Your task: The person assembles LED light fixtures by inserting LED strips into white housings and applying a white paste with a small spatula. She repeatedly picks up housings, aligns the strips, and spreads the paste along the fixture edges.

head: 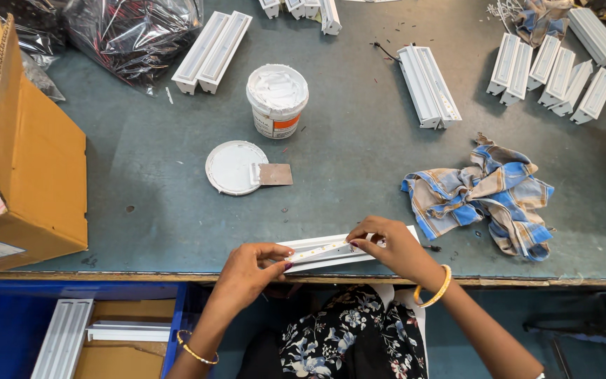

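Fingers (359, 242) of the right hand (387, 247) pinch down on the narrow LED strip (320, 249) lying inside a long white housing (331, 254), which rests on the table (163, 210) at its near edge, around 6 o'clock. Thumb and fingers of the left hand (247, 270) close on the housing's left end, holding it against the table. Each wrist wears a gold bangle.

Below the table edge, toward 7 o'clock, a blue bin (8, 330) holds more white housings on brown cardboard.

Farther in, toward 3 o'clock, a crumpled blue-and-tan checked cloth (482, 196) lies well apart from the hands. Near the middle of the table, a round white lid (231, 167) lies flat with a small brown card (275, 174) touching its right side. Just beyond it stands an open white tub (277, 100) full of white paste.

At 9 o'clock an open cardboard box (33, 154) sits on the table's left edge. Toward 11 o'clock lie clear plastic bags (135, 35) and a pair of white housings (212, 50); another pair (429, 85) lies at 1 o'clock, and a row of them (552, 74) toward 2 o'clock.
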